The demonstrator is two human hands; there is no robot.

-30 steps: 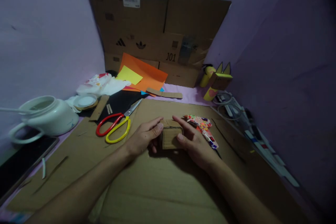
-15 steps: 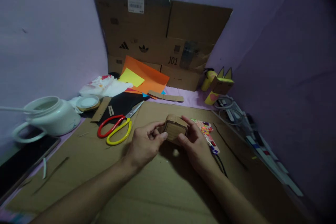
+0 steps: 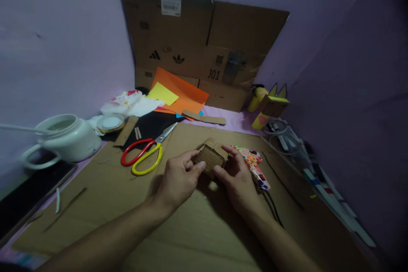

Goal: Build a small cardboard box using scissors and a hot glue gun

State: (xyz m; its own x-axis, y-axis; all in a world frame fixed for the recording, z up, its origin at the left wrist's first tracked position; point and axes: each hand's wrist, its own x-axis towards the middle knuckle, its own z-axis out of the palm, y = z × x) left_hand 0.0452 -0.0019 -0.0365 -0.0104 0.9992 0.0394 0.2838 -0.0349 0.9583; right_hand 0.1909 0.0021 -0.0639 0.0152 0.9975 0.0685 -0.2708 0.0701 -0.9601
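A small brown cardboard box piece (image 3: 211, 156) is held tilted just above a large flat cardboard sheet (image 3: 191, 225). My left hand (image 3: 178, 178) pinches its left side with thumb and fingers. My right hand (image 3: 237, 178) grips its right side, thumb at the front and fingers over the top. Both hands are closed on it. Red and yellow scissors (image 3: 143, 155) lie to the left of my left hand. A colourful patterned strip (image 3: 253, 161) lies right behind my right hand.
A white pot (image 3: 65, 138) and a tape roll (image 3: 110, 122) stand at the left, a dark tablet (image 3: 28, 191) at the near left. Orange and yellow paper (image 3: 177, 93) leans on a big cardboard box (image 3: 207, 46). A small cardboard figure (image 3: 270, 104) and cables (image 3: 283, 136) are at the right.
The cardboard piece lay flat under my fingers on the sheet; both hands have lifted it, tilted it and turned it between them.
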